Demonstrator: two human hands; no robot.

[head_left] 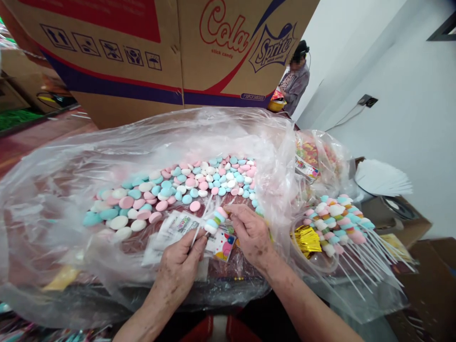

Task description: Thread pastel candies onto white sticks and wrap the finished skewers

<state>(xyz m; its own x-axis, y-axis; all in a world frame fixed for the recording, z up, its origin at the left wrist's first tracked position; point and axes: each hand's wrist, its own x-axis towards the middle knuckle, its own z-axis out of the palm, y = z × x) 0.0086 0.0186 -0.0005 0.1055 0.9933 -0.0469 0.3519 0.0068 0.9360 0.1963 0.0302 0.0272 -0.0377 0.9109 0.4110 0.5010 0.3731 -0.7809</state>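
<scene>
My left hand [183,259] pinches the white stick of a candy skewer, its fingers closed. Threaded on that stick are soft pieces [215,220] in white, blue, green and pink that look like marshmallows and gummies. Fingertips of my right hand [251,235] are pinched together at the skewer's pink upper end; what lies between them is hidden. Below the hands are printed cards or labels [223,245] and a stack of clear printed packets [178,227]. Loose pink, white and blue candies [199,178] lie spread behind, on clear plastic sheeting [46,190].
Finished-looking skewers [338,223] are piled at right beside gold ties [307,240]. A bag of colourful gummies [317,156] and white sticks [383,178] sit farther back. A large carton [124,95] blocks the far side. Another person [297,83] is beyond it.
</scene>
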